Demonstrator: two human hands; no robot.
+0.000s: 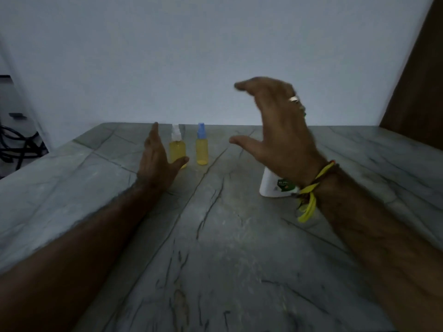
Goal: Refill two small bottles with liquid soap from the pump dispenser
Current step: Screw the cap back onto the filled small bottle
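Grey veined stone counter (215, 236) runs back to a pale wall, its near half bare, and both yellow bottles stand upright by the far edge: the white-capped bottle (177, 149) just beside the blue-capped bottle (202, 147). Left hand (155, 161) hovers open, holding nothing, thumb in front of the white-capped one. Right hand (275, 130) hangs above the white pump dispenser (273, 185), grip spread wide and empty, with open counter between it and the bottles.

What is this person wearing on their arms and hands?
Both forearms are bare, with no sleeves in view. The right hand has a silver-coloured ring on one finger, and knotted yellow and dark thread bands circle its wrist, loose yellow ends hanging. The left hand shows nothing worn.
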